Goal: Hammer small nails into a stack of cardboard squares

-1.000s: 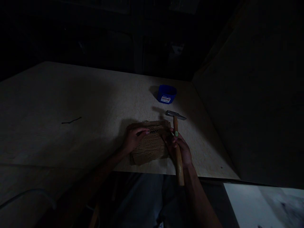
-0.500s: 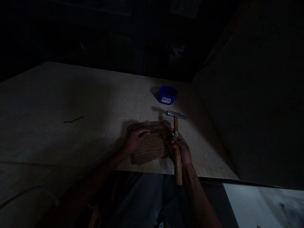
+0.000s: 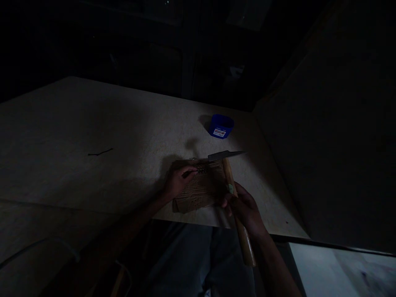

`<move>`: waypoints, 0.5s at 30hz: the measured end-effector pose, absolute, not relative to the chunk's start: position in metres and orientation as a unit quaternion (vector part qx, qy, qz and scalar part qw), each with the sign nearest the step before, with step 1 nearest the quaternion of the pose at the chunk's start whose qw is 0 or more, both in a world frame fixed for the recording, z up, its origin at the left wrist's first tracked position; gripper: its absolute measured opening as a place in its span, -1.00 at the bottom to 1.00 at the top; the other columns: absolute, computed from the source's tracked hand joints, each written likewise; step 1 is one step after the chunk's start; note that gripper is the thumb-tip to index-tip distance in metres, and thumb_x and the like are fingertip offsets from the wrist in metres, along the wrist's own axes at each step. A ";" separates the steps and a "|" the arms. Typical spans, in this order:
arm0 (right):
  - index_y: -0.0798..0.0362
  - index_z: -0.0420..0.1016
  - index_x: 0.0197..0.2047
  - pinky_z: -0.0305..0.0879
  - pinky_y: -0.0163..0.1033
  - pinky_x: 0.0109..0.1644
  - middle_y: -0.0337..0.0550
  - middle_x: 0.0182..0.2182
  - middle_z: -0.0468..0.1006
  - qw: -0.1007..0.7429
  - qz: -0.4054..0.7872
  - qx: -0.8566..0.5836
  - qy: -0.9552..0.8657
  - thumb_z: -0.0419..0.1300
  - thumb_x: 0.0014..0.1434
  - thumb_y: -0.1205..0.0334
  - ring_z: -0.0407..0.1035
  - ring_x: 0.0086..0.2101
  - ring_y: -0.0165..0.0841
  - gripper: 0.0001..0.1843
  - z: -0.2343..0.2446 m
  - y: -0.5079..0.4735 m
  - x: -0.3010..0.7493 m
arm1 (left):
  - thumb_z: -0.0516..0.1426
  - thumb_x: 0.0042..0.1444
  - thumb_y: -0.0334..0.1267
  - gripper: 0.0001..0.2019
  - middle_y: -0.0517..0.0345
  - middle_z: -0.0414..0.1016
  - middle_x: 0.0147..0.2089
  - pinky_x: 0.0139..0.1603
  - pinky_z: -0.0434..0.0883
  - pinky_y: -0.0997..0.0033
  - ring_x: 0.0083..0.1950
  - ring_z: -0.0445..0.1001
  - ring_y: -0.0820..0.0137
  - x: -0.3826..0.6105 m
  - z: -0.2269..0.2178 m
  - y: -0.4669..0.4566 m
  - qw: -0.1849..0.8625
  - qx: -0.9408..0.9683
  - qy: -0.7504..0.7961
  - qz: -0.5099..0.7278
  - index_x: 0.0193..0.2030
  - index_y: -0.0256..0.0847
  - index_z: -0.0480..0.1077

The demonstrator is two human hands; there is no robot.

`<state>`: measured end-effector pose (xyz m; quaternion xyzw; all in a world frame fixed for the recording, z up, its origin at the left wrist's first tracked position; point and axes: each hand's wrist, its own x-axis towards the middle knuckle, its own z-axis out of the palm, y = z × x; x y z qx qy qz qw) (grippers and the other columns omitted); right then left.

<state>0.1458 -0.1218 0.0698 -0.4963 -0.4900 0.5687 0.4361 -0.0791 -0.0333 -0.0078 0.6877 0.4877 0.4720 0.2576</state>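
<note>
Hammer (image 3: 228, 172) has tilted, slanting away leftward headfirst; right hand (image 3: 250, 212) grips it, hold of left hand (image 3: 177, 183) unclear

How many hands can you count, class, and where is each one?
2. The left hand is over the left part of the cardboard; the right hand holds the wooden-handled hammer. More could be hidden in the darkness.

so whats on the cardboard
Near the far edge of the cardboard are small dark shapes, too dim to identify. The left hand covers part of its left side; the hammer hides some of its right edge.
</note>
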 end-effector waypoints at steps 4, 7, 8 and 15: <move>0.05 0.47 -0.17 0.27 -0.34 -0.52 -0.27 -0.49 0.50 0.402 0.550 -0.516 -0.519 0.16 0.28 0.06 0.31 -0.60 -0.46 -0.77 0.075 -0.134 0.137 | 0.30 0.13 -0.35 -0.92 0.20 0.68 -0.25 -0.09 0.58 0.32 -0.18 0.64 0.34 -0.080 -0.008 -0.033 0.248 0.694 0.490 0.466 -0.24 -0.09 0.59; 0.07 0.47 -0.10 0.28 -0.34 -0.55 -0.27 -0.44 0.49 0.379 0.533 -0.530 -0.540 0.13 0.31 0.02 0.32 -0.63 -0.47 -0.71 0.085 -0.137 0.136 | 0.28 0.15 -0.32 -0.91 0.21 0.68 -0.24 -0.11 0.58 0.34 -0.20 0.64 0.36 -0.080 -0.010 -0.032 0.257 0.694 0.489 0.462 -0.21 -0.08 0.59; 0.07 0.46 -0.06 0.28 -0.34 -0.57 -0.27 -0.43 0.48 0.374 0.529 -0.532 -0.546 0.13 0.32 0.01 0.31 -0.64 -0.48 -0.69 0.089 -0.137 0.137 | 0.28 0.15 -0.32 -0.92 0.21 0.68 -0.24 -0.12 0.58 0.35 -0.20 0.64 0.36 -0.080 -0.011 -0.032 0.260 0.693 0.488 0.463 -0.21 -0.08 0.59; 0.07 0.38 0.16 0.29 -0.36 -0.59 -0.30 -0.43 0.45 0.349 0.506 -0.542 -0.574 0.10 0.34 0.01 0.30 -0.64 -0.49 -0.57 0.103 -0.134 0.141 | 0.28 0.16 -0.29 -0.95 0.20 0.68 -0.24 -0.05 0.55 0.32 -0.17 0.63 0.34 -0.079 -0.009 -0.033 0.249 0.699 0.482 0.466 -0.24 -0.09 0.59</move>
